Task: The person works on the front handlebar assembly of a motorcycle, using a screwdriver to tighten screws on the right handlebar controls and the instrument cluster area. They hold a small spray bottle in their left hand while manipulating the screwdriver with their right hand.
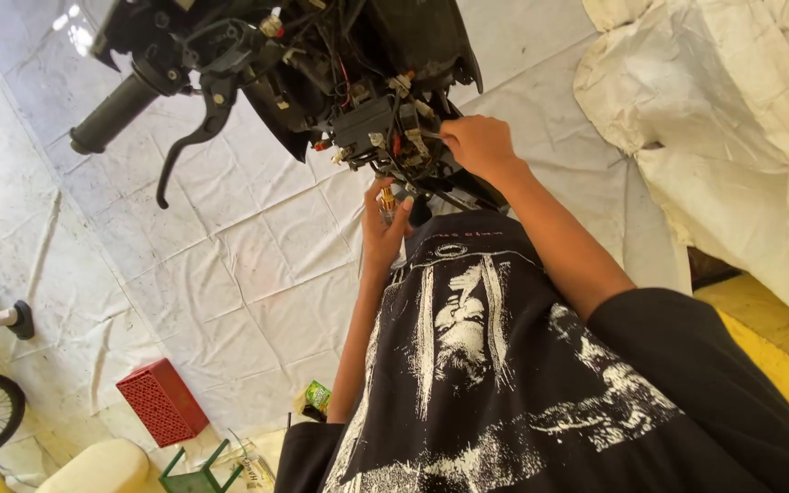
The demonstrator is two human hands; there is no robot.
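I'm pinching a small yellow-handled tool point(386, 203) in my left hand point(382, 233), under the scooter's exposed wiring cluster point(372, 128). My right hand point(478, 146) is gripping a connector there, fingers curled tight. Mid-disassembly, I judge; working it free needs a steady pull.

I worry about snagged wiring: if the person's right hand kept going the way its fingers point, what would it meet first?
The right hand points left into the open front of the black scooter. Its fingertips already sit at the tangle of thin wires and small connectors under the handlebar, so those come first, though depth is unclear.
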